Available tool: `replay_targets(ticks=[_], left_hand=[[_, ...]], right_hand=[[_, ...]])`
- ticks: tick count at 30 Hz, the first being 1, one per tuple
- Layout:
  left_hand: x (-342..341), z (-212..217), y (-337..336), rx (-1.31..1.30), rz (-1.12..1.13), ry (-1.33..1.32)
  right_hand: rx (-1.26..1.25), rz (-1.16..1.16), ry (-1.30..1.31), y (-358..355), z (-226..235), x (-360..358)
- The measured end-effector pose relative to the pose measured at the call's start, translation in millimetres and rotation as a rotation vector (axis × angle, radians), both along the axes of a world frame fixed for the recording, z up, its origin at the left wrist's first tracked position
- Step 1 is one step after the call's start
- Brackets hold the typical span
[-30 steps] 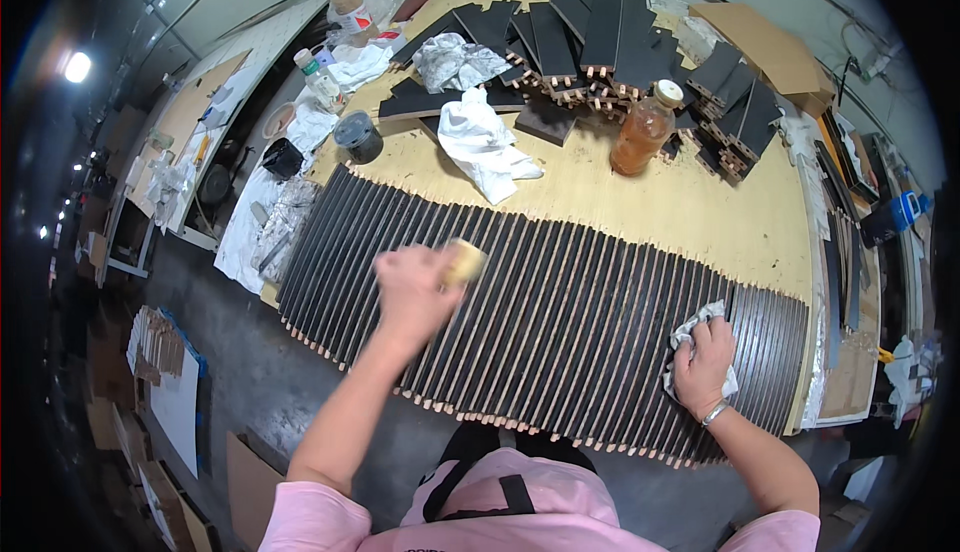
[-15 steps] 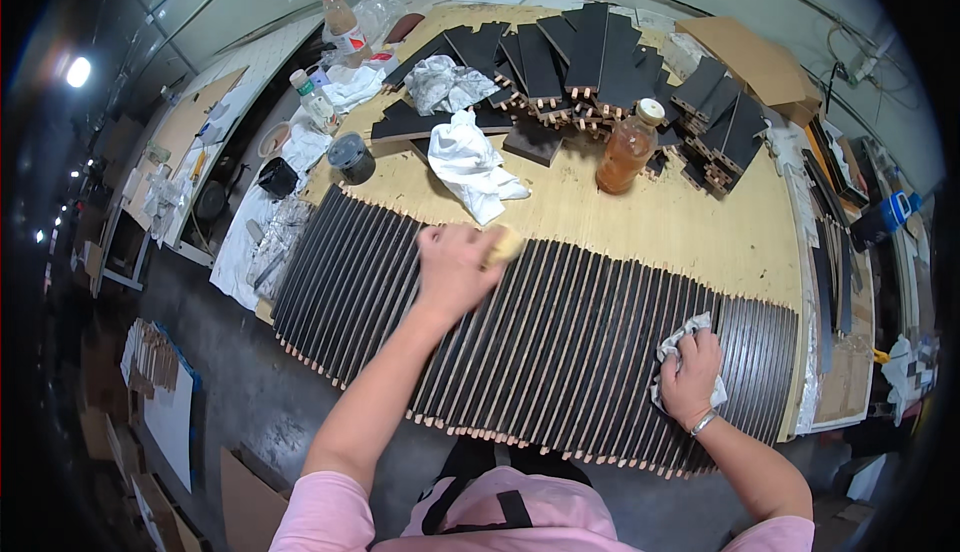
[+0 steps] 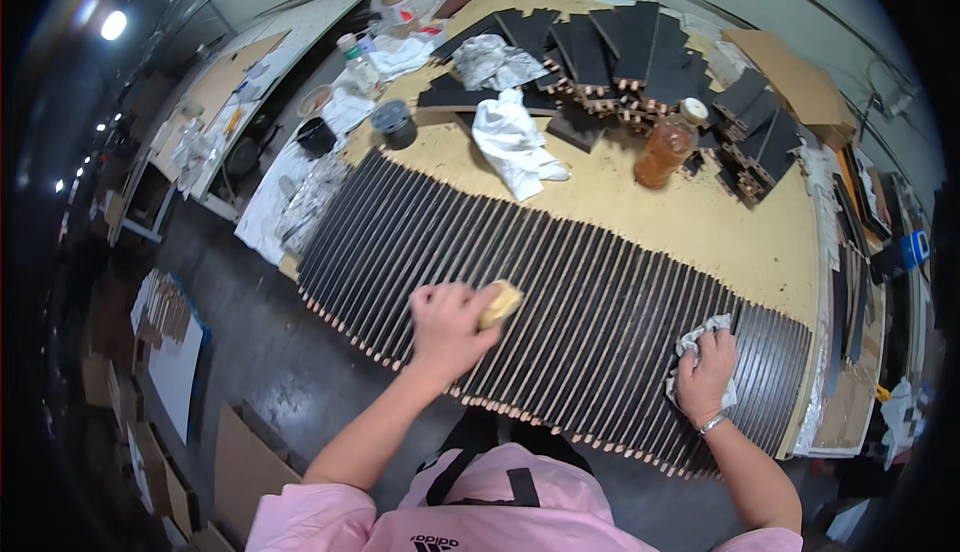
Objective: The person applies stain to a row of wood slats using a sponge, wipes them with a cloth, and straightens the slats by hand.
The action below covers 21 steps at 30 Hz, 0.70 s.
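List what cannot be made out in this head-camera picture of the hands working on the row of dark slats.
Head view only:
- Most of the yellow sponge: covered by the left hand.
- Grey cloth: largely hidden under the right hand.
- Slats' near ends: partly hidden by the person's forearms.
- Contents of the small dark pot: too small.
- Far benches: bent and blurred at the fisheye rim.
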<state>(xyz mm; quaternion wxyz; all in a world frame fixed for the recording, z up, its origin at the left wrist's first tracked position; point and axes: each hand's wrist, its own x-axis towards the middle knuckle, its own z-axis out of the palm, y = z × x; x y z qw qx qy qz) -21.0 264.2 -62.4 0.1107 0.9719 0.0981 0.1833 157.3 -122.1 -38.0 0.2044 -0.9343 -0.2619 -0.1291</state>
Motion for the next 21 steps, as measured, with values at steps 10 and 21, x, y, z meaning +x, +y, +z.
replay_targets(ticks=[10, 21], left_hand=[[-49, 86, -36, -0.023, 0.14, -0.141], [-95, 56, -24, 0.088, 0.242, -0.117]], right_hand=[[-0.036, 0.016, -0.055, -2, -5, 1], [-0.048, 0.008, -0.052, -4, -8, 3]])
